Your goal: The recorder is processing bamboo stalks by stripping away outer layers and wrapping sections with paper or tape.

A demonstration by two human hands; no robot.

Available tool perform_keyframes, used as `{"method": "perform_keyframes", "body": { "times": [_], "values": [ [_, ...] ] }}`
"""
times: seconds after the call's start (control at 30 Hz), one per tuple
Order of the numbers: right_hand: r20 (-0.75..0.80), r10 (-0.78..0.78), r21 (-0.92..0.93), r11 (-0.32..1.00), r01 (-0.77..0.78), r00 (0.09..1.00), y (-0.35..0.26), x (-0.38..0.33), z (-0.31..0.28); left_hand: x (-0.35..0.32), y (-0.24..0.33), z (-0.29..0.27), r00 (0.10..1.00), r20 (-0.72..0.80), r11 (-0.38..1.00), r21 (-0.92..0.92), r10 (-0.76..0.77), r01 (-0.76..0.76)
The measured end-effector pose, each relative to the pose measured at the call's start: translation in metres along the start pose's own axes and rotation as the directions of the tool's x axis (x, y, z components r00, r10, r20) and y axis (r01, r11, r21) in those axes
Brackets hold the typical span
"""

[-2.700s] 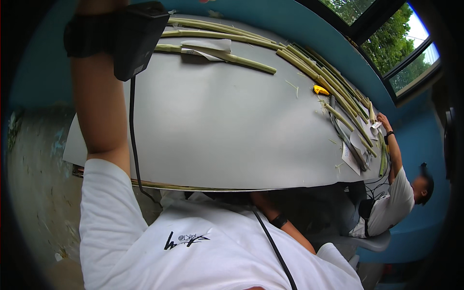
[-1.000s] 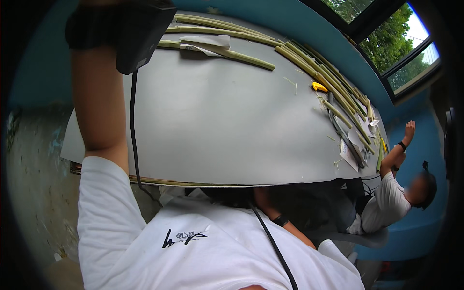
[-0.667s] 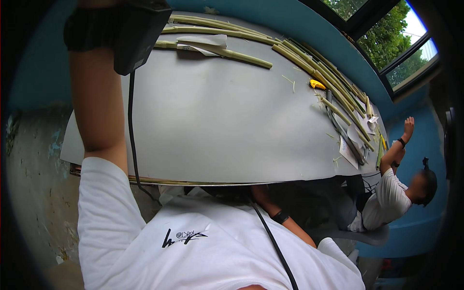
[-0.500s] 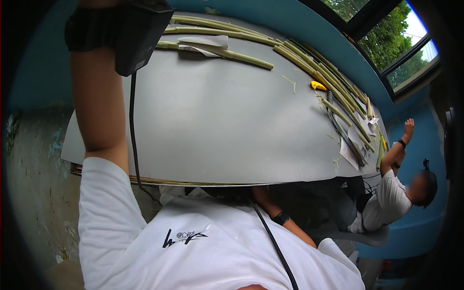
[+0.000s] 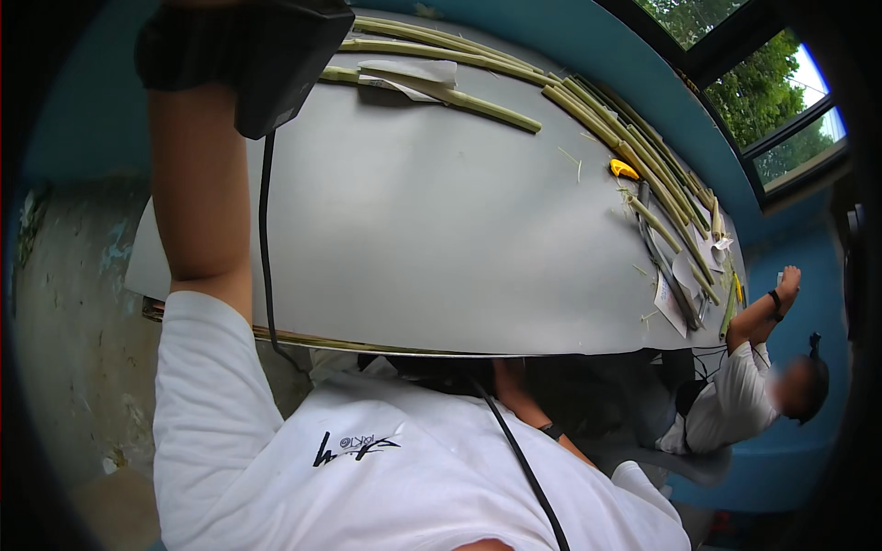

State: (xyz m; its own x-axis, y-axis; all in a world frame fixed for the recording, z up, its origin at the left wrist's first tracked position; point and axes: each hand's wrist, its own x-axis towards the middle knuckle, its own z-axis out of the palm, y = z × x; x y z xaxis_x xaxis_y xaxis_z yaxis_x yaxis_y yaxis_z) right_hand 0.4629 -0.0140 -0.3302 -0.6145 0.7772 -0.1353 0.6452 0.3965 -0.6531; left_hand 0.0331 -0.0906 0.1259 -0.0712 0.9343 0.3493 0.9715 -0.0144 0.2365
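My left arm (image 5: pixel 204 193) reaches up at the left, with a black boxy device (image 5: pixel 289 64) on a strap round its wrist. The left hand lies beyond the upper picture edge, so its fingers do not show. From the device a black cable (image 5: pixel 264 211) hangs down across the grey tabletop (image 5: pixel 413 230). My right hand (image 5: pixel 516 384) is low, at the table's near edge by my lap. Its fingers are hidden under that edge, and a dark band (image 5: pixel 551 430) circles the wrist.
Cut green stalks (image 5: pixel 634 142) line the far and right table sides, with paper (image 5: pixel 418 72) among them. A yellow-handled cutter (image 5: pixel 623 169) lies beside them. At the right sits another person (image 5: pixel 740 395), both hands raised together. A window (image 5: pixel 781 101) is at the upper right.
The whole view has shifted slightly, so the table appears farther right. The other person's raised hands have changed pose. My arms keep nearly the same posture.
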Motion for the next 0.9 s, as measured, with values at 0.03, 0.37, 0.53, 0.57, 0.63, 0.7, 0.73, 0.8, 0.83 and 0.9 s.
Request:
{"method": "perform_keyframes", "body": {
  "times": [0.03, 0.37, 0.53, 0.57, 0.63, 0.7, 0.73, 0.8, 0.83, 0.9],
  "values": [
    [0.004, -0.049, -0.106, 0.993, 0.049, 0.999, 0.012, -0.002, 0.002, 0.000, 0.003, -0.001, 0.999, -0.029, 0.999, 0.022, 0.030, -0.030],
    [0.095, -0.465, -0.371, 0.804, 0.465, 0.880, 0.018, 0.017, 0.006, 0.007, 0.011, -0.005, 0.997, 0.005, 0.997, 0.020, -0.077, 0.077],
    [0.173, -0.064, -0.404, 0.905, 0.131, 0.983, 0.007, 0.019, 0.004, 0.005, 0.015, -0.005, 0.998, -0.014, 0.997, 0.034, -0.062, 0.062],
    [0.168, -0.061, -0.408, 0.904, 0.126, 0.984, 0.010, 0.018, 0.004, 0.005, 0.016, -0.004, 0.998, -0.020, 0.998, 0.037, -0.058, 0.059],
    [0.183, -0.322, -0.494, 0.787, 0.370, 0.929, 0.024, 0.020, 0.005, 0.003, 0.015, -0.005, 0.998, -0.019, 0.998, 0.020, -0.055, 0.055],
    [0.169, -0.344, -0.449, 0.807, 0.383, 0.923, 0.040, 0.026, 0.009, -0.003, 0.011, -0.006, 0.999, -0.017, 0.999, 0.005, 0.046, -0.046],
    [0.164, -0.374, -0.395, 0.823, 0.408, 0.913, 0.042, 0.030, 0.009, -0.004, 0.008, -0.007, 0.996, -0.019, 0.996, 0.005, 0.087, -0.087],
    [0.156, -0.370, -0.348, 0.847, 0.402, 0.916, 0.046, 0.028, 0.010, 0.005, -0.004, -0.008, 0.996, -0.007, 0.996, 0.004, 0.090, -0.090],
    [0.145, -0.357, -0.293, 0.875, 0.385, 0.923, 0.046, 0.027, 0.011, 0.008, 0.001, -0.006, 0.999, 0.012, 0.999, 0.004, 0.052, -0.052],
    [0.172, -0.319, -0.327, 0.874, 0.359, 0.932, 0.046, 0.030, 0.011, 0.003, 0.010, -0.007, 1.000, -0.006, 1.000, 0.025, 0.004, -0.004]
  ]
}}
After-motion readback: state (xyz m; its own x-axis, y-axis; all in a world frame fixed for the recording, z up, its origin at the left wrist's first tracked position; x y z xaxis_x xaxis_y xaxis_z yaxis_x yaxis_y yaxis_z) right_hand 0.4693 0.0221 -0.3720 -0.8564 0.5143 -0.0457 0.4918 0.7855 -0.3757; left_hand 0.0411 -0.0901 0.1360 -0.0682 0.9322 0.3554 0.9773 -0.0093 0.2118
